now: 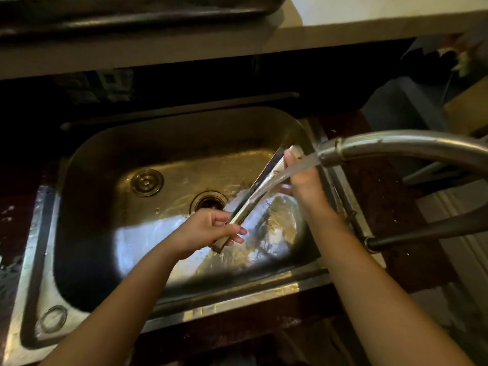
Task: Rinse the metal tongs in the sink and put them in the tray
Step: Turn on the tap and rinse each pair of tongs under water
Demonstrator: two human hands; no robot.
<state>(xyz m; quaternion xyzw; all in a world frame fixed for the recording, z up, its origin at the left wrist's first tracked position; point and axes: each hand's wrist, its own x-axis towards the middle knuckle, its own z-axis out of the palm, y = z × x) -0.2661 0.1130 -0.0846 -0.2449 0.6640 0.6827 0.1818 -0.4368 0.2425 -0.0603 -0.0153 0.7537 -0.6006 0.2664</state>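
Note:
The metal tongs (260, 184) slant across the steel sink (111, 151), handle end low and tip end up at the right. My left hand (208, 229) grips the handle end above the basin floor. My right hand (301, 180) holds the pale tips at the upper right. A stream of water from the tap spout (332, 151) runs over my right fingers and down along the tongs. A dark metal tray (148, 17) sits on the raised ledge at the top of the view.
The curved tap neck (412, 143) arches in from the right over the sink rim. A drain (208, 202) and a loose round strainer plug (146, 182) lie on the wet basin floor. A dark hose (427, 232) crosses the right counter.

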